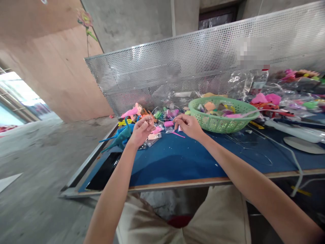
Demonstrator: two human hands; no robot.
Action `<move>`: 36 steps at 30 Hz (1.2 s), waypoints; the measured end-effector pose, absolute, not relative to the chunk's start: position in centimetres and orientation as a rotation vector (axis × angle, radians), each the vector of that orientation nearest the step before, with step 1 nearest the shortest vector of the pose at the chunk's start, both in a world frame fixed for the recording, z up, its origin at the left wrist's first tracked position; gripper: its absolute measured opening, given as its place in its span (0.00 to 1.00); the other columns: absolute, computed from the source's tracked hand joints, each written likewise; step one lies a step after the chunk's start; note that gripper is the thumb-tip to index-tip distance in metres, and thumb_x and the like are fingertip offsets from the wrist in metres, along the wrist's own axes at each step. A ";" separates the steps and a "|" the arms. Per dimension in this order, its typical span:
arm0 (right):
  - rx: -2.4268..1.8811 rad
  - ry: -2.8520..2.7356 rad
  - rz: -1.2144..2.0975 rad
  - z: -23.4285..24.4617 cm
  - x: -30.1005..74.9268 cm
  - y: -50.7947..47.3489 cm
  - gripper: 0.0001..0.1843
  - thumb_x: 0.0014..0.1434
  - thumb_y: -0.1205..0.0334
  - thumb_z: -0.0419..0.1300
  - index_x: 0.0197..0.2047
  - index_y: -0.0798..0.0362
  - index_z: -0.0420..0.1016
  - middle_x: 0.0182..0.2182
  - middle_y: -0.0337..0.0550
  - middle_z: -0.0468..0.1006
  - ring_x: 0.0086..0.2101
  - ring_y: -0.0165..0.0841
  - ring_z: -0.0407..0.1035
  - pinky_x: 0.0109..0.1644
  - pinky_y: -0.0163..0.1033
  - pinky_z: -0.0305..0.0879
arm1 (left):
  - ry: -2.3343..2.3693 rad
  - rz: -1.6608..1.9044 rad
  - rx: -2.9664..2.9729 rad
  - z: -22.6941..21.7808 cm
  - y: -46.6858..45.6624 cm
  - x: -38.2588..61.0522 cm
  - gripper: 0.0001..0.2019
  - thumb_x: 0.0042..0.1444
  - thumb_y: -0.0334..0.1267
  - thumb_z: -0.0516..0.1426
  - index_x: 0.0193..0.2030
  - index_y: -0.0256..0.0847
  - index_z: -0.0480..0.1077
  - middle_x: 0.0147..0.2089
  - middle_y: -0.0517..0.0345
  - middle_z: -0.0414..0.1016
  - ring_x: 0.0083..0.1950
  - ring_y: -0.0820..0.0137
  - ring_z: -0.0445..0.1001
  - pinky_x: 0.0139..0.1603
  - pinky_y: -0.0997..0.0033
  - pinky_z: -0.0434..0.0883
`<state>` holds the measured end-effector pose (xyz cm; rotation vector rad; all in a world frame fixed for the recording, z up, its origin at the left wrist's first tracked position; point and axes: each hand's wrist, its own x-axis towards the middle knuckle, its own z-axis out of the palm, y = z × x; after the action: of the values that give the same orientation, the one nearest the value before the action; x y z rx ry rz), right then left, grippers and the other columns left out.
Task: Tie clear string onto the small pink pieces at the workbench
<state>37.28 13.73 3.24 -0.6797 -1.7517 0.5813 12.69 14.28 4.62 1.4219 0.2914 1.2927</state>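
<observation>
My left hand [142, 130] hovers over the blue table [182, 159] with its fingers curled in a pinch on something too small to name. My right hand [187, 124] is a short way to its right, fingers also pinched together near a pink piece [169, 123]. Between and behind the hands lie small clear bags [153, 137] and several coloured foam shapes, among them a pink figure [132, 111] and a teal dinosaur shape [122, 135]. A thin pink strip [179, 135] lies just under my right hand.
A green plastic basket [220, 127] with foam pieces stands right of my right hand. Clear bags and pink pieces [266, 100] pile at the back right. A perforated metal screen [203, 61] backs the table. A white cable [291, 152] and grey disc [302, 144] lie right.
</observation>
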 end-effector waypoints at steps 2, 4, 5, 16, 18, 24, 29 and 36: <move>-0.688 -1.760 0.543 3.3 37.2 13.6 0.15 0.67 0.54 0.56 0.35 0.54 0.78 0.23 0.40 0.80 0.17 0.24 0.59 0.24 0.33 0.56 | 0.318 1.355 1.428 4.6 14.4 12.7 0.17 0.49 0.48 0.71 0.39 0.41 0.77 0.31 0.62 0.65 0.26 0.80 0.55 0.31 0.74 0.65; -0.691 -1.765 0.498 3.2 37.2 13.5 0.15 0.68 0.55 0.55 0.35 0.54 0.78 0.24 0.40 0.80 0.18 0.24 0.59 0.25 0.33 0.57 | 0.356 1.425 1.452 4.5 14.6 12.8 0.17 0.49 0.48 0.71 0.40 0.41 0.78 0.31 0.62 0.68 0.25 0.81 0.57 0.30 0.75 0.64; -0.691 -1.770 0.472 3.2 37.2 13.5 0.15 0.68 0.56 0.55 0.36 0.54 0.78 0.25 0.40 0.81 0.18 0.24 0.59 0.25 0.33 0.56 | 0.379 1.461 1.467 4.4 14.8 12.8 0.17 0.49 0.48 0.71 0.41 0.41 0.79 0.31 0.61 0.69 0.25 0.81 0.58 0.30 0.75 0.64; -0.687 -1.759 0.370 2.4 37.1 14.0 0.13 0.69 0.56 0.55 0.39 0.53 0.78 0.26 0.38 0.81 0.16 0.23 0.57 0.23 0.33 0.56 | 0.622 1.628 1.580 3.5 16.3 12.2 0.18 0.42 0.43 0.74 0.40 0.42 0.78 0.31 0.62 0.75 0.28 0.79 0.69 0.31 0.77 0.70; -0.679 -1.728 0.444 2.5 37.0 13.9 0.13 0.69 0.55 0.55 0.39 0.53 0.78 0.25 0.38 0.80 0.16 0.23 0.58 0.22 0.32 0.56 | 0.617 1.629 1.566 3.7 16.1 12.3 0.18 0.41 0.43 0.74 0.39 0.42 0.78 0.32 0.62 0.75 0.29 0.79 0.70 0.31 0.77 0.71; -0.605 -1.603 0.810 3.0 36.8 13.7 0.19 0.66 0.46 0.58 0.37 0.55 0.75 0.19 0.35 0.73 0.12 0.22 0.58 0.16 0.31 0.52 | 0.434 1.493 1.474 4.5 14.9 12.6 0.19 0.42 0.50 0.73 0.39 0.44 0.81 0.31 0.59 0.78 0.24 0.80 0.63 0.29 0.73 0.68; -0.575 -1.615 0.895 3.0 36.9 13.8 0.20 0.65 0.45 0.60 0.36 0.55 0.75 0.17 0.33 0.71 0.12 0.21 0.57 0.16 0.30 0.50 | 0.363 1.399 1.457 4.6 14.4 12.7 0.13 0.46 0.47 0.72 0.36 0.44 0.81 0.23 0.64 0.69 0.22 0.81 0.57 0.31 0.72 0.67; -0.589 -1.649 0.906 2.8 37.0 13.9 0.19 0.66 0.46 0.59 0.36 0.55 0.75 0.16 0.32 0.69 0.13 0.21 0.56 0.16 0.30 0.50 | 0.396 1.351 1.517 4.3 14.8 12.4 0.14 0.48 0.48 0.71 0.36 0.41 0.81 0.23 0.65 0.66 0.22 0.82 0.57 0.32 0.72 0.69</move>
<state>36.98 13.86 2.82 -0.5888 -1.6490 0.9062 12.35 14.77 4.26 1.5174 0.3957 1.3512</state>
